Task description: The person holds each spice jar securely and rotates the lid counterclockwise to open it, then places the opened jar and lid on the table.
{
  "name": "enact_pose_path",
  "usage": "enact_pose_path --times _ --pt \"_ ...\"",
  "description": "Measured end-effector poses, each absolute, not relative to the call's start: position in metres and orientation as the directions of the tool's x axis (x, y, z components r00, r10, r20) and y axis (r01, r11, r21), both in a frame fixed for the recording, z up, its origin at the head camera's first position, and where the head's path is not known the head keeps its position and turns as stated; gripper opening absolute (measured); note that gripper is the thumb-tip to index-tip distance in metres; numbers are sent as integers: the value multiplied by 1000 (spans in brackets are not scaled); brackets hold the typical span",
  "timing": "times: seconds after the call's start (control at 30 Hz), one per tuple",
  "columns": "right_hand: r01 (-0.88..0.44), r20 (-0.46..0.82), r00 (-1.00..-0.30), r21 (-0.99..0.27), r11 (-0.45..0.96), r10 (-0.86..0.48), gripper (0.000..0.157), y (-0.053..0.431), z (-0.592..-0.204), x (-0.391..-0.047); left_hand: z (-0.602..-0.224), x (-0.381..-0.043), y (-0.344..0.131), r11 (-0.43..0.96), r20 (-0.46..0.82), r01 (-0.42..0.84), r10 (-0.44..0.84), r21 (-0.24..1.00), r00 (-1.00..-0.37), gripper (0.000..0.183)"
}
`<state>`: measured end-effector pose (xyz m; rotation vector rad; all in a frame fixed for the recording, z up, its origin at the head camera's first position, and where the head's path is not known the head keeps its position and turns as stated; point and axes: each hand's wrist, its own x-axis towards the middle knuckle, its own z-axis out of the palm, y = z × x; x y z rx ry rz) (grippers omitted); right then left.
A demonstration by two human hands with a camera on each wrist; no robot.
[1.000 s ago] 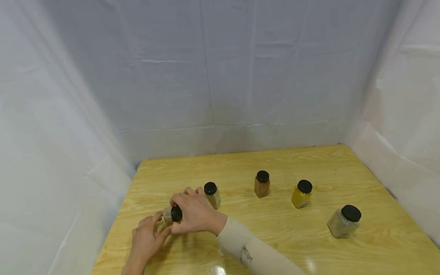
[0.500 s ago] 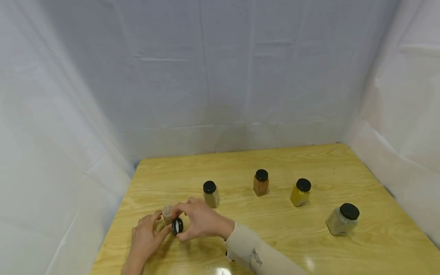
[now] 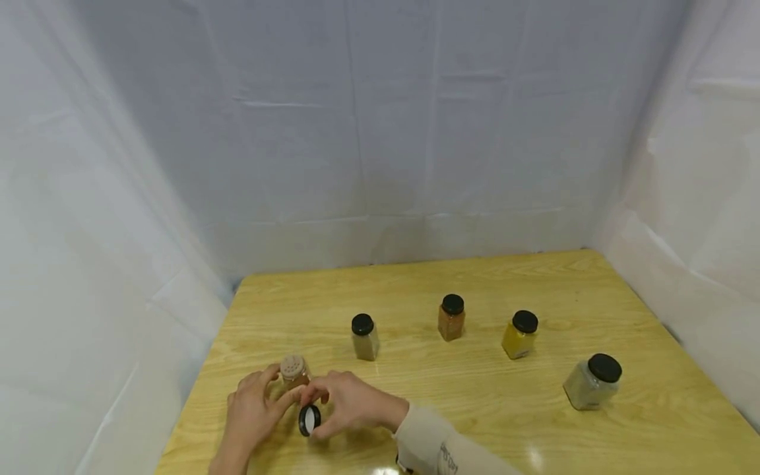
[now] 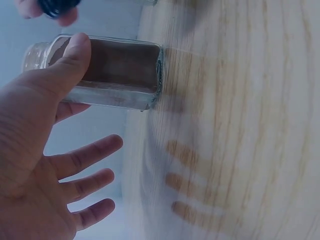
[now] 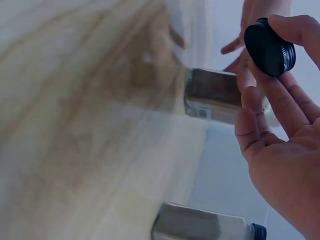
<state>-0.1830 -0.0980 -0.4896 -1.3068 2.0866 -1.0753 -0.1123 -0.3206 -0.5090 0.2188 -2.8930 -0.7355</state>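
Note:
A square glass spice jar (image 4: 120, 65) of brown powder stands upright on the table, its perforated shaker top (image 3: 293, 367) uncovered. My left hand (image 3: 252, 409) pinches the jar between thumb and index finger, while its other fingers stretch out apart from the glass. In my right hand (image 3: 356, 404) is the black screw lid (image 5: 270, 47), held between thumb and fingers just in front of the jar. The lid is tipped on edge, and its white inner lining shows in the head view.
Behind my right hand stands a capped jar of greyish-beige powder (image 3: 365, 343). Farther right are capped jars of orange-brown powder (image 3: 452, 323), yellow powder (image 3: 518, 340) and pale powder (image 3: 588, 386). White sheeting (image 3: 380, 132) encloses the wooden table (image 3: 475, 422) at back and sides.
My right hand has lifted the black lid off the jar, turned it on edge and brought it down toward me. The left hand has kept its grip on the jar.

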Motion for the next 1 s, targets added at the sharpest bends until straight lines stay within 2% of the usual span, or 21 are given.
enact_pose_path --times 0.27,0.57,1.0 --pt "-599 18 -400 -762 247 -916 44 -102 -512 -175 -507 -113 -319 859 87 -133 -201 495 -976 73" --pt "-656 -16 -401 -692 299 -916 43 -104 -523 -171 -508 -113 -320 858 86 -137 -206 495 -975 74" --pt "-773 24 -379 -558 302 -925 48 -104 -520 -168 -507 -111 -319 857 74 -146 -209 494 -975 76"
